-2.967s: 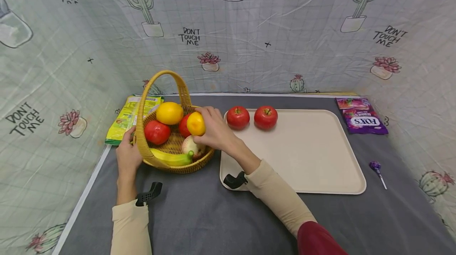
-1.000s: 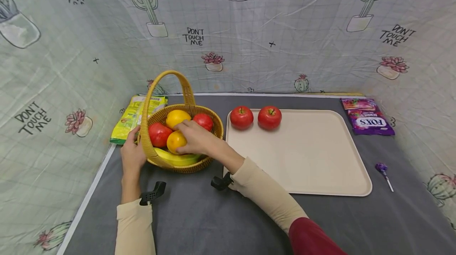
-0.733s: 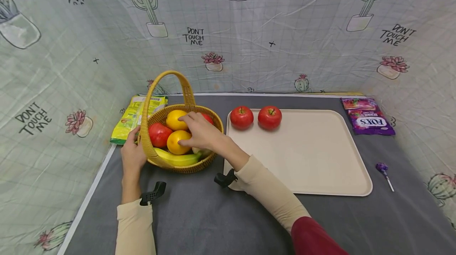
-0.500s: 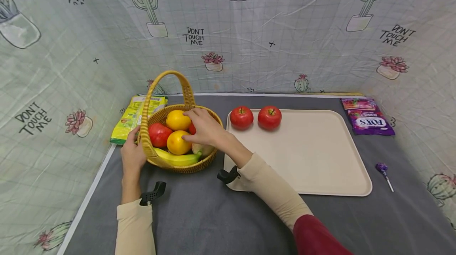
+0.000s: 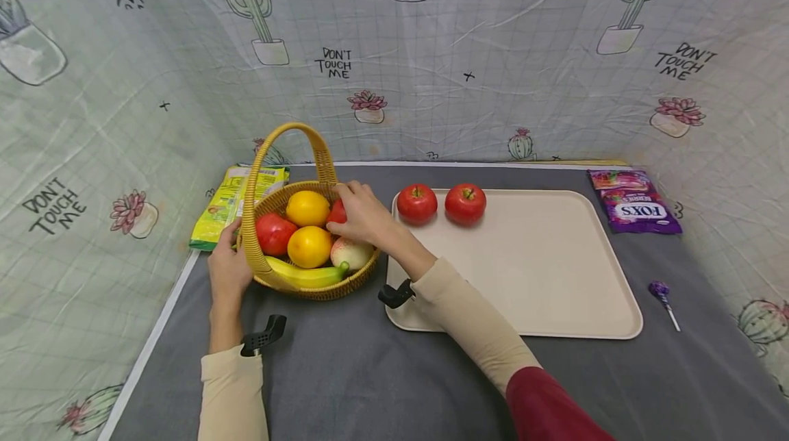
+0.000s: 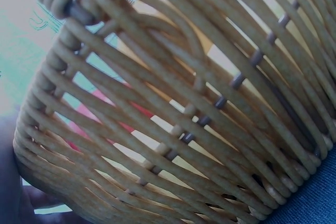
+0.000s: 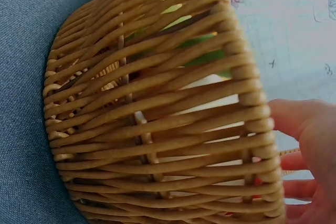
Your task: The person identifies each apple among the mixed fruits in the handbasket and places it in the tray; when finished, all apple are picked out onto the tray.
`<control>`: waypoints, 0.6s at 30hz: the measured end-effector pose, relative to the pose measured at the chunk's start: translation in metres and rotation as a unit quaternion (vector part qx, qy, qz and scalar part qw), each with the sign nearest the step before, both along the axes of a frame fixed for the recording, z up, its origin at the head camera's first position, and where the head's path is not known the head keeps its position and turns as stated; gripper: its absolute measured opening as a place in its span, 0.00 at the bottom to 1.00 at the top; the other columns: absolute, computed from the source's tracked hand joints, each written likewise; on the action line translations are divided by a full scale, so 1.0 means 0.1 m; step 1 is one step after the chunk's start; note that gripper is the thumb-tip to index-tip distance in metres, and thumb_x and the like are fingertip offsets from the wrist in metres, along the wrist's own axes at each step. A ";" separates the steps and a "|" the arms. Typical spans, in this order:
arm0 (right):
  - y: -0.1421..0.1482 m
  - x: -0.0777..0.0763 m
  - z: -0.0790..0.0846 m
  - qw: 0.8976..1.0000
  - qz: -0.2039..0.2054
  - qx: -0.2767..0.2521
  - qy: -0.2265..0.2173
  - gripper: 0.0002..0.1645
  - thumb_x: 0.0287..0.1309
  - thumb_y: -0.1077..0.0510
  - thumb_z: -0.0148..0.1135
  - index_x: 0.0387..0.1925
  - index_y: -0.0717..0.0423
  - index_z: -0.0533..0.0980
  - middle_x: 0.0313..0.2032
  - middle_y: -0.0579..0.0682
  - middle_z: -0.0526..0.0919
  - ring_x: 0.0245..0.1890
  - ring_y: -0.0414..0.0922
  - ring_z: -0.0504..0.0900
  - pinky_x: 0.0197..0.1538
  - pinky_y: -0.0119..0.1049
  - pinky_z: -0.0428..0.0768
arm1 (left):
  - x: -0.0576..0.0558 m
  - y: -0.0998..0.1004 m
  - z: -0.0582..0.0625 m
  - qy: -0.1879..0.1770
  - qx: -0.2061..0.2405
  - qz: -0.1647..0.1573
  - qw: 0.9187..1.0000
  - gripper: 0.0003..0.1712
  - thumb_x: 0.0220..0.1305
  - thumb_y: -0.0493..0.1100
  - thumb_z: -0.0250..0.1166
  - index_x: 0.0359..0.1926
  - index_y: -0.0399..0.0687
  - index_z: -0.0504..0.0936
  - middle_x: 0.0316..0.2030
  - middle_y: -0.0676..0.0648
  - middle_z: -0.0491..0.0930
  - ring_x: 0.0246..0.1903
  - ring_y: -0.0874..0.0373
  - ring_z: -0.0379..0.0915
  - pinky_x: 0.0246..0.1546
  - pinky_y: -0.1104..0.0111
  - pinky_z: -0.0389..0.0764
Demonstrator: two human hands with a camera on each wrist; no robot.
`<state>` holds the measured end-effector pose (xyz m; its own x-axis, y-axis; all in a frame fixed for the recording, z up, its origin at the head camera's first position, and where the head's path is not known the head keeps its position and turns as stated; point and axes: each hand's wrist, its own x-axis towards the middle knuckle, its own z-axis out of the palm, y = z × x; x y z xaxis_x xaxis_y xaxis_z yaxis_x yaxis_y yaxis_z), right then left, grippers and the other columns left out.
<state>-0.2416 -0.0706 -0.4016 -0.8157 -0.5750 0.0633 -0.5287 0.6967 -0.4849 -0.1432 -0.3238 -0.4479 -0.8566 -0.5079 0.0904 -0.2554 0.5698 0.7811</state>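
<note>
A yellow wicker basket with a tall handle holds several fruits. My left hand grips its left rim; its fingertips are hidden. My right hand reaches over the right rim, thumb and fingers round a red apple that is mostly hidden beneath it. Next to that hand sit a pale, pink-flushed peach and two oranges, the front orange and the back orange. At the left lies another red fruit, with a banana along the front.
To the right of the basket is a beige tray, bearing two red apples at its back left. Behind the basket lies a yellow-green packet. A purple sweets bag and a lollipop are at the far right.
The orange my right hand held three seconds ago now lies in the basket's middle. That hand has let go of it and moved right onto the red apple. My left hand stays at the rim.
</note>
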 end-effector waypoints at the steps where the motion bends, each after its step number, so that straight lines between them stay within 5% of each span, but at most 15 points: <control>1: 0.00 -0.01 -0.01 1.000 -0.002 0.005 -0.003 0.43 0.59 0.41 0.67 0.71 0.54 0.65 0.66 0.57 0.69 0.66 0.55 0.68 0.66 0.47 0.73 | 0.00 0.00 0.00 0.001 0.002 0.000 1.000 0.32 0.75 0.57 0.49 0.74 0.52 0.66 0.61 0.31 0.77 0.53 0.38 0.76 0.47 0.54 0.74; 6: -0.04 -0.03 -0.08 0.999 0.000 0.039 0.000 0.44 0.58 0.42 0.67 0.71 0.54 0.65 0.66 0.58 0.70 0.64 0.55 0.69 0.66 0.46 0.73 | 0.01 0.00 0.00 0.002 0.012 0.001 1.000 0.32 0.75 0.57 0.49 0.74 0.51 0.66 0.62 0.30 0.76 0.60 0.35 0.72 0.58 0.45 0.71; 18: -0.12 -0.03 -0.06 0.994 -0.010 0.105 0.009 0.46 0.57 0.40 0.67 0.70 0.57 0.65 0.65 0.59 0.72 0.68 0.54 0.70 0.70 0.43 0.69 | 0.00 0.00 0.00 0.003 0.010 0.003 1.000 0.31 0.76 0.56 0.49 0.74 0.51 0.66 0.62 0.31 0.76 0.61 0.36 0.72 0.59 0.45 0.71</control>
<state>-0.2449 -0.0831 -0.4073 -0.8269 -0.5608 -0.0417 -0.5211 0.7920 -0.3182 -0.1436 -0.3236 -0.4478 -0.8535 -0.5142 0.0848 -0.2539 0.5523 0.7940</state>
